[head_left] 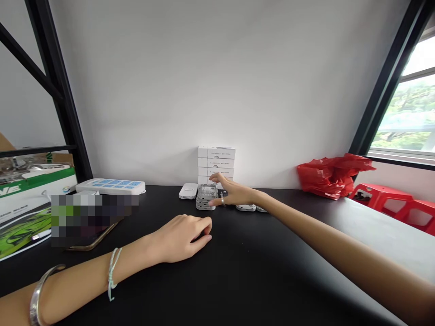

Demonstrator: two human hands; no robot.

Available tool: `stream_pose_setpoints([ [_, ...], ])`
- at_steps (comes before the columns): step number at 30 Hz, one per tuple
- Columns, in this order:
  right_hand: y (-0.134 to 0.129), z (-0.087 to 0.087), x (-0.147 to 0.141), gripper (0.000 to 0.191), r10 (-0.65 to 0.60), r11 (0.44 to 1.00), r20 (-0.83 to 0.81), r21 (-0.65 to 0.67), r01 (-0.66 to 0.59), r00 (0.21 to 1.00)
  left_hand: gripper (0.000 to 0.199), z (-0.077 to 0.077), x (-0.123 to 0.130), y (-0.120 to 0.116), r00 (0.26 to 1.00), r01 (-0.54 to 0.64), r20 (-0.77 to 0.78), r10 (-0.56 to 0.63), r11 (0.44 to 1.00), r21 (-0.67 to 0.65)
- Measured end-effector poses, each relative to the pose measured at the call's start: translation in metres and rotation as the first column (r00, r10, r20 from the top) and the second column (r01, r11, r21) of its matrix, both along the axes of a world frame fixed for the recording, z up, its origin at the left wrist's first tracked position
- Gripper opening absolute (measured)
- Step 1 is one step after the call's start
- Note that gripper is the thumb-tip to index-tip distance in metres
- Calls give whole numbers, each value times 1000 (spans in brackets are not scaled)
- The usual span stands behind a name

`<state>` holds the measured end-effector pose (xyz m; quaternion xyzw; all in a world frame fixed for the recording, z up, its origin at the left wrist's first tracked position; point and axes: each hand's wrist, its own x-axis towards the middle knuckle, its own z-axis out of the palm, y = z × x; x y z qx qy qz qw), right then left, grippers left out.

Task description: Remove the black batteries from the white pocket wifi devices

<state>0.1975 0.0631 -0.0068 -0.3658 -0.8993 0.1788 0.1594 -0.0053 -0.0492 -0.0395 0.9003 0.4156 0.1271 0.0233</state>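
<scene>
A silver bangle (42, 294) circles the left wrist; the left grip (180, 237) lies loosely curled, holding nothing visible, on the black worktop (258, 271); the right grip (227, 192) spreads open against a stack of grey devices (205, 197).

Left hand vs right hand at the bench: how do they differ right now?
The left hand rests curled on the black tabletop, while the right hand reaches farther forward, over a stack of grey electronic devices. The left arm wears a silver bangle and a pale braided cord bracelet; the right hand wears a silver ring. Both hands are bare, with no gloves.
</scene>
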Motion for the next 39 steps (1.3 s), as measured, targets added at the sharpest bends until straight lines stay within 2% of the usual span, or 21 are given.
stream_pose_setpoints([
  [3, 10, -1, -10, 81, -38, 996, 37, -75, 41, 999, 14, 0, 0, 0, 1000, -13, 1, 13, 1000, -5],
  [5, 13, -1, -13, 86, -61, 995, 35, -76, 64, 997, 14, -1, 0, 0, 1000, -17, 2, 17, 1000, -7],
  [11, 7, -2, -10, 99, -103, 989, 25, -104, 105, 994, 14, -1, -1, 0, 1000, -6, 4, 6, 1000, -16],
  [17, -33, -7, 14, 103, -233, 969, -49, -94, 228, 971, 14, 0, 0, 1, 1000, -6, 3, 6, 1000, -9],
  [22, -72, -19, 37, 103, -213, 974, -9, -82, 212, 977, 15, -1, 1, 1, 1000, -4, 0, 4, 1000, -15],
  [27, -86, -30, 41, 106, -213, 971, -3, -115, 211, 977, 16, 2, 3, 4, 999, 11, -40, -11, 1000, -4],
  [30, -87, -33, 41, 109, -225, 960, 9, -166, 223, 974, 17, 11, 9, 19, 1000, 7, -19, -6, 1000, 28],
  [34, -87, -36, 48, 115, -229, 954, 56, -187, 236, 972, 19, 31, 28, 60, 1000, -7, -14, 7, 999, 46],
  [36, -87, -37, 53, 116, -208, 957, 67, -193, 217, 976, 26, 37, 40, 84, 999, -30, -37, 33, 998, 57],
  [39, -86, -36, 56, 111, -183, 962, 59, -195, 191, 981, 44, 36, 55, 113, 995, -56, -84, 59, 998, 36],
])
